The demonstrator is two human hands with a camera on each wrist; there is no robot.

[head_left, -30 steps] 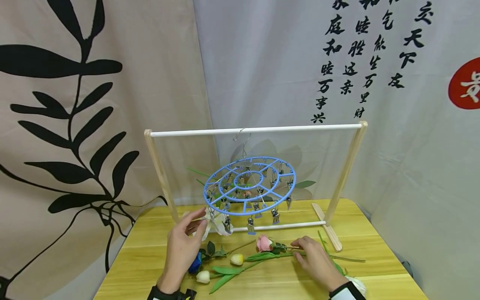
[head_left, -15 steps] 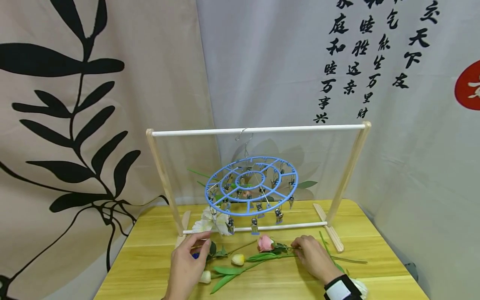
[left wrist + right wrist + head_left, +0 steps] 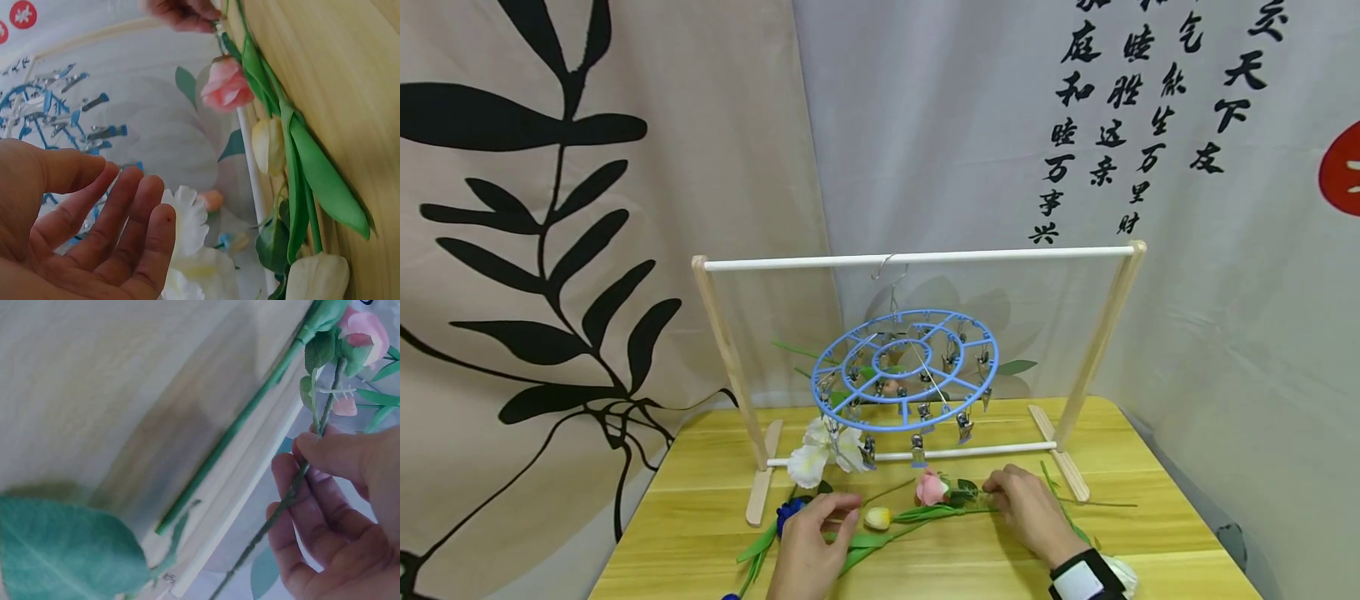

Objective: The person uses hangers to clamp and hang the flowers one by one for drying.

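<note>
My right hand (image 3: 1030, 512) pinches the stem of a pink rose (image 3: 931, 487) low over the wooden table. In the right wrist view, that stem (image 3: 289, 499) runs between thumb and fingers. My left hand (image 3: 820, 533) hovers empty near the table flowers, fingers loosely bent and apart, as the left wrist view also shows. Beside it lie a blue flower (image 3: 787, 514) and a yellow tulip (image 3: 877, 518). A white tulip (image 3: 315, 278) shows in the left wrist view; my left hand hides it in the head view. A large white flower (image 3: 808, 464) hangs at the blue round clip hanger's (image 3: 891, 430) front left.
The hanger hooks onto the white top bar (image 3: 1000, 256) of a wooden-legged rack standing at the table's back. Metal clips (image 3: 918, 448) dangle below its rings. Another white flower (image 3: 1122, 573) lies by my right wrist. A printed curtain (image 3: 925, 125) closes off the back.
My left hand has come away from the large white flower, moving down and right over the table. The white flower now hangs free of it. My right hand stays on the rose stem.
</note>
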